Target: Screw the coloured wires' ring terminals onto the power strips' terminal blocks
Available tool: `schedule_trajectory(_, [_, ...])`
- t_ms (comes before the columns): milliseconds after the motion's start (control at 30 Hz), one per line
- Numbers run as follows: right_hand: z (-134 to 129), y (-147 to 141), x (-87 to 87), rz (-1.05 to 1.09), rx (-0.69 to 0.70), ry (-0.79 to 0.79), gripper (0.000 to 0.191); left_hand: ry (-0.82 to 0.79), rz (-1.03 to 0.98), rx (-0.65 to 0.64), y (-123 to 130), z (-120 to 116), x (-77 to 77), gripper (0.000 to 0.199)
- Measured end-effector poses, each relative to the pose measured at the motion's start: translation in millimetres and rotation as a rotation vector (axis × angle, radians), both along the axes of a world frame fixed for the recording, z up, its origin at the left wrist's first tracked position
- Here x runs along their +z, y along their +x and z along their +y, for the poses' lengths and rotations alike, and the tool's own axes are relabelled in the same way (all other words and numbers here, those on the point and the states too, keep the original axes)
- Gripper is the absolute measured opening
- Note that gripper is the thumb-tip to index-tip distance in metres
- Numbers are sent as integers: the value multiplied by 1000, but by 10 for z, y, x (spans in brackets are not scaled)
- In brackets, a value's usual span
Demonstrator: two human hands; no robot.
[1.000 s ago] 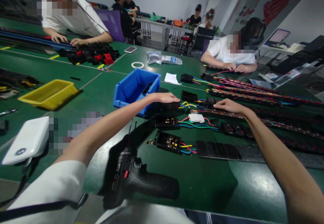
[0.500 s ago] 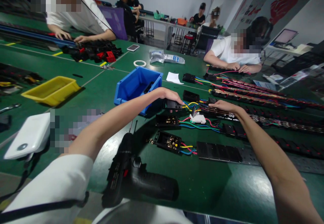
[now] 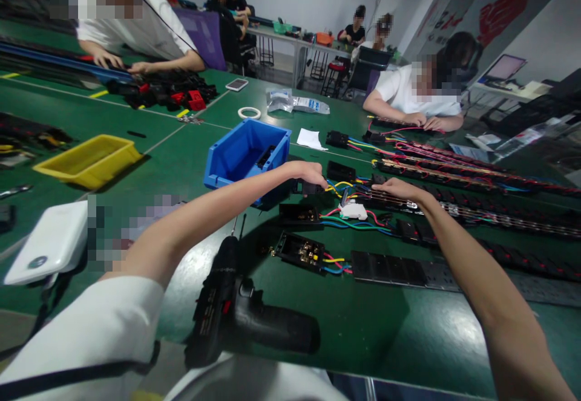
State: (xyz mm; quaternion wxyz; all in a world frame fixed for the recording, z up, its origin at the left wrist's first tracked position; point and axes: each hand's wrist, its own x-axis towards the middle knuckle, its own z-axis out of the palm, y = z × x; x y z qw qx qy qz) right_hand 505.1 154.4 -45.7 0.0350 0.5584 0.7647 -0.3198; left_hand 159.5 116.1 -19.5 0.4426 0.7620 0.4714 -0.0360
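Note:
My left hand (image 3: pixel 313 173) is closed at the wire end of a small black plastic box (image 3: pixel 298 187), its fingertips mostly hidden. Yellow and blue wires (image 3: pixel 334 188) run from there toward my right hand (image 3: pixel 394 187), which grips the end of a long black strip with metal rails (image 3: pixel 436 207). Below them lie a black box with brass parts (image 3: pixel 297 214) and a white crumpled piece (image 3: pixel 353 210) on its wires. Closer to me is another open black box (image 3: pixel 300 252), wired to a flat black socket strip (image 3: pixel 390 270).
A black cordless drill (image 3: pixel 267 322) lies in front of me. Behind my left forearm stands a blue bin (image 3: pixel 247 150), with a yellow tray (image 3: pixel 88 162) and a white power bank (image 3: pixel 49 241) farther left. Co-workers sit across the green table (image 3: pixel 181 147).
My left hand has shifted slightly and its fingers look more curled at the box's wire end. The right hand keeps its place on the strip. The view has moved a little.

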Motion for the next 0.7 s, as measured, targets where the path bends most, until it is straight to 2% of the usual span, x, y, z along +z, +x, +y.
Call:
schedule_trajectory(200, [-90,10,18,-11,-34,13,74,-164,-20,-63,-8,-13,106,44])
schedule_trajectory(367, [-92,40,57,-24,-41,21,74,-173,-86,-28,-137,-11,122,51])
schedule_trajectory(500, [-69,53,94,-27,-60,85,74,-82,-130,40,-180,-98,79,58])
schedule_trajectory(700, [-149,65,158,1,-57,161,74,135,-111,90,-114,-186,22,51])
